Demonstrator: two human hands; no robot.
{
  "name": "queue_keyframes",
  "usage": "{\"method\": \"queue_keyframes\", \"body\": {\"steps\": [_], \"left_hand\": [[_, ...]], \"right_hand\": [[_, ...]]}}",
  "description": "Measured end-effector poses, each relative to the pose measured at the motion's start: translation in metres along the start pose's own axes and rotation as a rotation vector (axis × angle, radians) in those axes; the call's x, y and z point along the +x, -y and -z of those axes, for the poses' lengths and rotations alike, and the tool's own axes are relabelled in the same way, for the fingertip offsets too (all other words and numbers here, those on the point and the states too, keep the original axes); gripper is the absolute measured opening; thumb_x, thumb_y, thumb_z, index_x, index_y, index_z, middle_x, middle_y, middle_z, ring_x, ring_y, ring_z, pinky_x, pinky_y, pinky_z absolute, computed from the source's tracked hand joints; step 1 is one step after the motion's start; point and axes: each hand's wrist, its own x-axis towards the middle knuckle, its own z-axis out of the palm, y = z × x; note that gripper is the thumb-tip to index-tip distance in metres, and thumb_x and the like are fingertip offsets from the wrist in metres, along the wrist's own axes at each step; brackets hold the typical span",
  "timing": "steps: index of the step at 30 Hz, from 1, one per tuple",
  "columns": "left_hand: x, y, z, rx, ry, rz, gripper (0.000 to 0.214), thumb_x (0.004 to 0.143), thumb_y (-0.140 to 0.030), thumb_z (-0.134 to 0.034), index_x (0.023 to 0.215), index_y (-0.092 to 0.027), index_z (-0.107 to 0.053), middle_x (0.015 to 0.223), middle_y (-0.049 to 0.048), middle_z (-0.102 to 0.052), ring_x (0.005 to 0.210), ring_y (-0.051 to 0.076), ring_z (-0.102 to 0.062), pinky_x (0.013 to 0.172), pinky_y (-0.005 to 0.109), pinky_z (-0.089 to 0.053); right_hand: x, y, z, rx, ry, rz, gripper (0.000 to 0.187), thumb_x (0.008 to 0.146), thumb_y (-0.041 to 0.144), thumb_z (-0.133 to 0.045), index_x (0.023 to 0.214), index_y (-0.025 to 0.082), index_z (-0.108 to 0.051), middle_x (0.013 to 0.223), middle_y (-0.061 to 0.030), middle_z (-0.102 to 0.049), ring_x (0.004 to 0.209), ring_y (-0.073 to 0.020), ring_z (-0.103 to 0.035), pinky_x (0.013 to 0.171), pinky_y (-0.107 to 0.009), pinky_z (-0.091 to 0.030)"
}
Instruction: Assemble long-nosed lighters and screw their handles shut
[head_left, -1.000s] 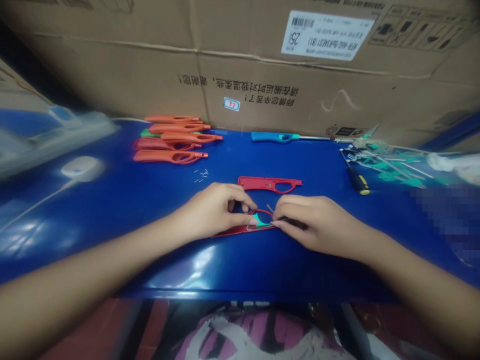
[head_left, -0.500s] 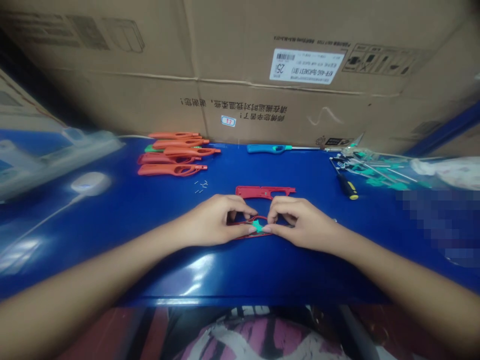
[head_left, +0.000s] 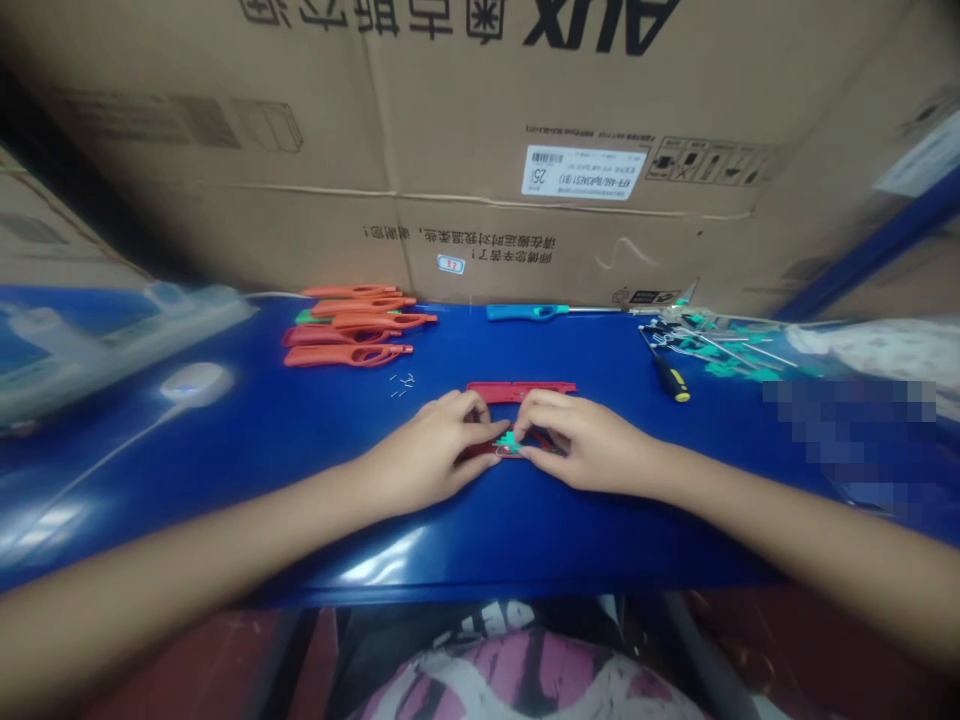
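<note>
Close to the table's middle, a red lighter shell half [head_left: 516, 456] lies between my two hands. A small green plastic piece [head_left: 510, 440] sits at it, with a thin wire-like loop just below. My left hand [head_left: 450, 440] is closed at the shell's left part, its thumb by the lower edge and its forefinger near the green piece. My right hand [head_left: 574, 440] pinches at the right side of the green piece, over the shell's handle loop. Fingers hide much of the shell. Just beyond my hands lies another red shell half [head_left: 499, 392].
Orange lighter shells [head_left: 349, 355] are piled back left, with small screws [head_left: 401, 384] before them. A blue lighter [head_left: 525, 312] lies against the cardboard box [head_left: 450, 150]. Back right are a screwdriver [head_left: 669, 376] and metal rods with green parts [head_left: 739, 350]. A white puck [head_left: 196, 383] sits left.
The camera view has shifted, showing more of the box. My left fingertips have spread a little around the green piece, and a thin wire-like loop now shows below it.
</note>
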Motion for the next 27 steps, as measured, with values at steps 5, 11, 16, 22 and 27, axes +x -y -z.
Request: {"method": "queue_keyframes", "body": {"steps": [5, 11, 16, 22, 27], "left_hand": [[-0.004, -0.005, 0.001, 0.193, 0.024, -0.051, 0.037, 0.102, -0.026, -0.041, 0.133, -0.019, -0.06, 0.112, 0.0133, -0.056, 0.102, 0.027, -0.053, 0.086, 0.042, -0.047], [-0.01, -0.001, -0.011, 0.377, 0.015, -0.066, 0.047, 0.101, -0.018, -0.037, 0.148, -0.02, -0.044, 0.12, 0.015, -0.054, 0.103, 0.029, -0.053, 0.086, 0.044, -0.047], [-0.012, 0.0, -0.016, 0.379, 0.016, -0.043, 0.055, 0.098, -0.013, -0.036, 0.152, -0.019, -0.037, 0.125, 0.0167, -0.053, 0.107, 0.031, -0.051, 0.087, 0.046, -0.047], [-0.011, 0.002, -0.007, 0.215, -0.01, -0.029, 0.052, 0.102, -0.022, -0.037, 0.153, -0.026, -0.036, 0.129, 0.0146, -0.053, 0.106, 0.028, -0.053, 0.089, 0.046, -0.049], [-0.008, 0.004, -0.004, 0.185, -0.034, -0.051, 0.052, 0.103, -0.022, -0.039, 0.153, -0.035, -0.035, 0.134, 0.0112, -0.053, 0.109, 0.027, -0.054, 0.091, 0.046, -0.05]], "right_hand": [[0.007, 0.003, 0.002, 0.044, -0.01, -0.027, 0.009, 0.083, 0.011, -0.064, 0.091, 0.016, -0.064, 0.092, -0.0025, -0.059, 0.066, -0.0096, -0.051, 0.062, -0.023, -0.041], [0.001, -0.007, 0.004, -0.17, -0.008, 0.142, 0.009, 0.093, 0.023, -0.058, 0.098, 0.019, -0.065, 0.103, -0.0052, -0.064, 0.08, -0.0148, -0.06, 0.069, -0.026, -0.046], [-0.002, -0.01, 0.001, -0.242, -0.008, 0.185, 0.013, 0.097, 0.025, -0.053, 0.099, 0.018, -0.065, 0.104, -0.0063, -0.067, 0.083, -0.0156, -0.063, 0.069, -0.026, -0.048], [-0.004, -0.017, 0.02, -0.334, -0.071, 0.17, 0.042, 0.097, 0.05, -0.054, 0.129, 0.023, -0.056, 0.115, -0.0072, -0.069, 0.094, -0.019, -0.067, 0.074, -0.028, -0.049], [-0.016, -0.075, 0.076, -0.536, -0.507, -0.289, 0.036, 0.098, 0.04, -0.048, 0.127, 0.02, -0.058, 0.109, -0.01, -0.07, 0.089, -0.0243, -0.066, 0.078, -0.035, -0.049]]}}
